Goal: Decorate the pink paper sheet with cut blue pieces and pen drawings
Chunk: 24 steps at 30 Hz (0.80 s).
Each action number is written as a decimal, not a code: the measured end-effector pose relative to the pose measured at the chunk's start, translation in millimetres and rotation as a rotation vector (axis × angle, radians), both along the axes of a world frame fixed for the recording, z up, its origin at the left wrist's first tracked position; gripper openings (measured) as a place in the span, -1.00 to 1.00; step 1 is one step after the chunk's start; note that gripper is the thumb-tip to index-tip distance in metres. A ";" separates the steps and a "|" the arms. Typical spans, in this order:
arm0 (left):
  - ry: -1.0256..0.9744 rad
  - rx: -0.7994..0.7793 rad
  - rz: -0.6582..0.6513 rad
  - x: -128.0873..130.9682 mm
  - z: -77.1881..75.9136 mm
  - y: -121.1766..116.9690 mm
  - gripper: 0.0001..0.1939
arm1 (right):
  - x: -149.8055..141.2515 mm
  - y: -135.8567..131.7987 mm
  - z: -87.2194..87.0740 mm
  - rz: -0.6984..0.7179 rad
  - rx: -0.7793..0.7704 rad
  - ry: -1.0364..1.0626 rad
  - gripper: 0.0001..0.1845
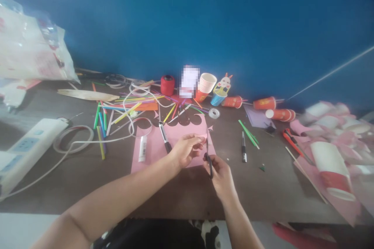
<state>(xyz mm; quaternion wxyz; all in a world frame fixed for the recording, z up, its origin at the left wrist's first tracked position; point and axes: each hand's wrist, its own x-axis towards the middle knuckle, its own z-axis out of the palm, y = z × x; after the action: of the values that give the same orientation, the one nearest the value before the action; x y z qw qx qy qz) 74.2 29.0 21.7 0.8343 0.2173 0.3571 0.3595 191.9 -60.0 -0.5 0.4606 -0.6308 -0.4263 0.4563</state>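
My right hand (219, 173) grips a pair of scissors (208, 159) by its black handles, blades pointing away from me. Just left of the blades, my left hand (187, 149) pinches a small piece of pink paper (202, 139), whose outline blends with the sheet behind it. Both hands are over the near right part of a large pink paper sheet (154, 163) with scalloped cutouts along its far edge. On that sheet lie a white glue stick (142, 149) and a black-and-white marker (165, 137).
Colored strips (131, 113) and a white cable (102, 141) spread across the left, near a power strip (32, 144). Stacked paper cups (207, 85), a blue rabbit cup (219, 97) and a tape roll (214, 113) stand behind. To the right are a pen (244, 148), a red cutter (293, 142) and paper scraps (333, 124).
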 end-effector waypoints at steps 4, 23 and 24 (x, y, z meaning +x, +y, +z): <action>-0.003 -0.021 -0.017 4.7 4.4 -2.6 -0.89 | 2.3 -6.6 3.9 -0.034 0.007 0.000 -0.72; 0.088 0.102 -0.172 17.0 17.0 -7.4 -0.80 | 24.3 -31.2 14.6 -0.063 -0.053 -0.052 -0.70; 0.106 0.128 -0.180 16.6 17.6 -7.0 -0.79 | 25.0 -31.7 15.3 -0.061 -0.056 -0.053 -0.70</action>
<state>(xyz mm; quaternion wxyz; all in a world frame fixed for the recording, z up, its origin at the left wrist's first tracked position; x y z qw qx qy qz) 90.9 22.0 39.3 0.8274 0.3200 0.3564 0.2933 216.9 -91.7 14.7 0.4449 -0.6680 -0.4062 0.4368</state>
